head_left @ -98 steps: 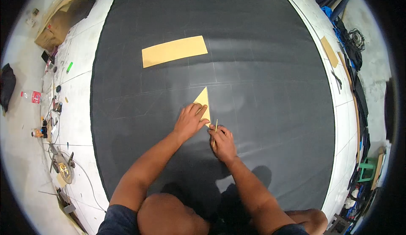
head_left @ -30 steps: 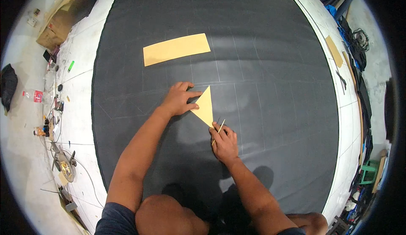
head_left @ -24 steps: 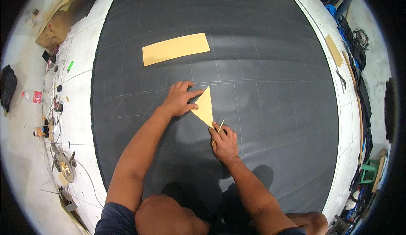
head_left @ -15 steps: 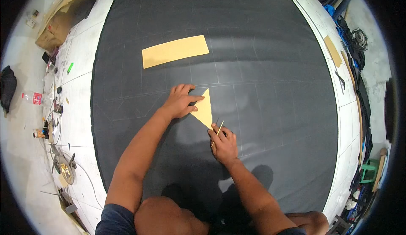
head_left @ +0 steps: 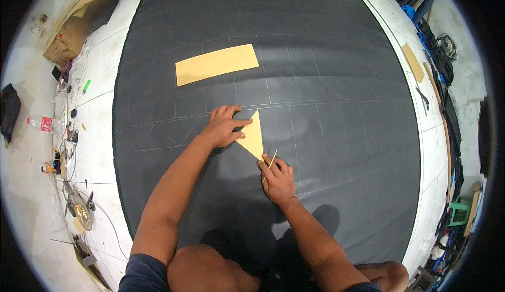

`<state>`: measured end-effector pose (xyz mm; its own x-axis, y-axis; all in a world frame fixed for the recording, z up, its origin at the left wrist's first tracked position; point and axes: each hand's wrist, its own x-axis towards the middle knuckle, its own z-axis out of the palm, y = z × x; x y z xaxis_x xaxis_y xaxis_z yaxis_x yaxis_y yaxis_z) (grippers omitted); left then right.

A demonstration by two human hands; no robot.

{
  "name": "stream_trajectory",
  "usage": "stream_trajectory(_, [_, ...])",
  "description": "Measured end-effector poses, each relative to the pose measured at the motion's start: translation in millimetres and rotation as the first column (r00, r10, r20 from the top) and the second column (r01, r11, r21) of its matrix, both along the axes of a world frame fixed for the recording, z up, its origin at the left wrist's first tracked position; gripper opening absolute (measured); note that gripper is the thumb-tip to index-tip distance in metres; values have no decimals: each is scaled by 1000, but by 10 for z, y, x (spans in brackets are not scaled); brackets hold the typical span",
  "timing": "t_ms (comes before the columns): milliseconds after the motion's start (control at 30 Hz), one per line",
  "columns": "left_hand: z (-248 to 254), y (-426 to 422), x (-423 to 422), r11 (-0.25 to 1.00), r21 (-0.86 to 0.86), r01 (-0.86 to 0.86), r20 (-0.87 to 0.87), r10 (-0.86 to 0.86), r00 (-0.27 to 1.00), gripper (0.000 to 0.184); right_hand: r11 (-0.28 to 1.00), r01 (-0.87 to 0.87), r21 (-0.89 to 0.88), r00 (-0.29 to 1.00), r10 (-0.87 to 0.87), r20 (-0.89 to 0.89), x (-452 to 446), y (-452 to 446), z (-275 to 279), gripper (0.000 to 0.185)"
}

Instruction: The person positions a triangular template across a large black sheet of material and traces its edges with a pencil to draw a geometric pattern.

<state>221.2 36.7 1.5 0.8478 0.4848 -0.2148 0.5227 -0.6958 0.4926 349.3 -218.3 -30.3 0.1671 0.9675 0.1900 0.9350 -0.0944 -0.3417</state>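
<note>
A large black sheet (head_left: 357, 150) with thin pale lines lies on the white tiled floor. On it, near the middle, is a yellow triangular piece (head_left: 253, 137). My left hand (head_left: 222, 127) has its fingers spread, with thumb and index finger touching the triangle's left side. My right hand (head_left: 278, 177) is closed around a thin yellowish stick (head_left: 273, 159), its fingertips at the triangle's lower corner. A yellow rectangular piece (head_left: 217, 65) lies flat on the sheet, farther up.
Along the left stand a cardboard box (head_left: 66, 42), a bottle (head_left: 45, 124), a green object (head_left: 87, 86) and a metal tool (head_left: 80, 210). At right are another yellow piece (head_left: 414, 62), dark cables (head_left: 446, 47) and a green stool (head_left: 460, 210).
Compared with the earliest frame, my left hand has shifted left and up, to the triangle's left edge, and its fingers are wider apart. The stick in my right hand leans more to the right.
</note>
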Motion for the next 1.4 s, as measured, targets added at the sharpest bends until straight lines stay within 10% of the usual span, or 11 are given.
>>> stream_trajectory(600, [-67,25,4,999,47,24,40,-26,999,56,1000,0,-13,1000,0,-13,-11,-15,-13,45])
stream_trajectory(800, [-64,30,6,995,91,36,63,-42,997,56,992,100,76,932,-66,-357,129,-17,-85,37])
stream_trajectory(900, [-29,22,26,996,86,32,35,-36,999,56,937,349,-21,567,-229,-791,148,-31,142,36])
stream_trajectory(1000, [-15,34,34,997,67,25,11,-26,1000,56,935,355,-22,530,-221,-819,169,-1,381,36])
stream_trajectory(1133, [30,45,36,998,52,23,9,-23,1000,56,966,257,24,655,-156,-740,88,201,339,35])
stream_trajectory(1233, [28,51,22,998,61,19,9,-20,1000,56,969,224,-104,504,-206,-839,23,294,303,31])
stream_trajectory(1400, [4,51,36,998,52,21,1,-21,1000,55,995,103,-3,745,-79,-663,-25,351,346,24])
